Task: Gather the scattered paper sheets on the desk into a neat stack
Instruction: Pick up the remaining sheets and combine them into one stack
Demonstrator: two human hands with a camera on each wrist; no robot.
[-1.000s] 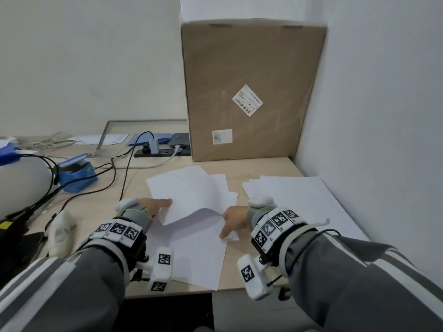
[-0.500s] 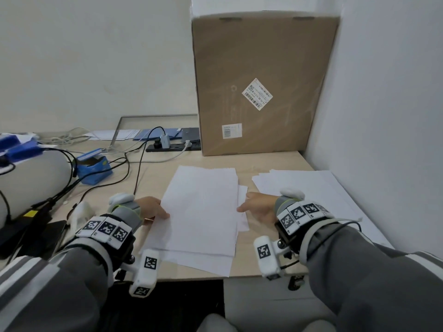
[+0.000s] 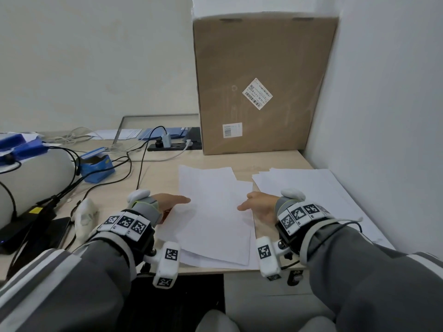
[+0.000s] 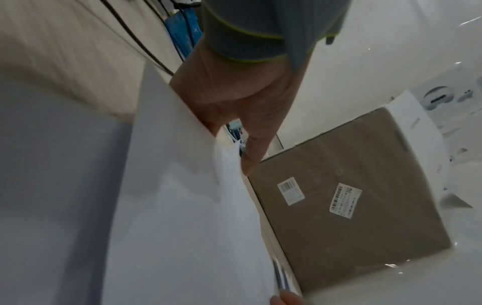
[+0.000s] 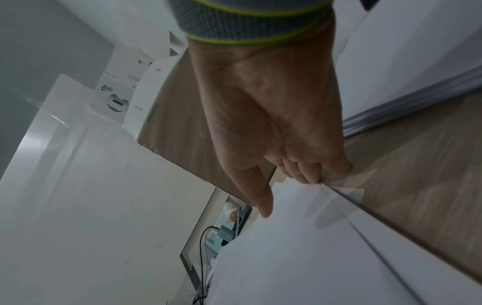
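Observation:
A loose pile of white paper sheets [image 3: 213, 216] lies in the middle of the desk, its edges uneven and its near edge reaching the desk's front. My left hand [image 3: 177, 202] holds the pile's left edge. In the left wrist view its thumb [image 4: 254, 152] lies on top and the paper [image 4: 182, 206] hides the fingers. My right hand [image 3: 249, 205] holds the right edge, with the thumb [image 5: 263, 204] on the sheets [image 5: 300, 258] and the curled fingers [image 5: 307, 173] at the paper's edge. A second spread of white sheets [image 3: 311, 188] lies to the right by the wall.
A tall cardboard box [image 3: 261, 87] stands at the back against the white wall [image 3: 383, 116]. On the left are black cables [image 3: 134, 164], a blue box [image 3: 96, 166], a large white cylinder [image 3: 33, 178], a power strip [image 3: 172, 146] and a dark device [image 3: 31, 231].
A second ago the top sheets were bowed up between my hands. They now lie flat on the pile, and both hands have moved apart to its left and right edges.

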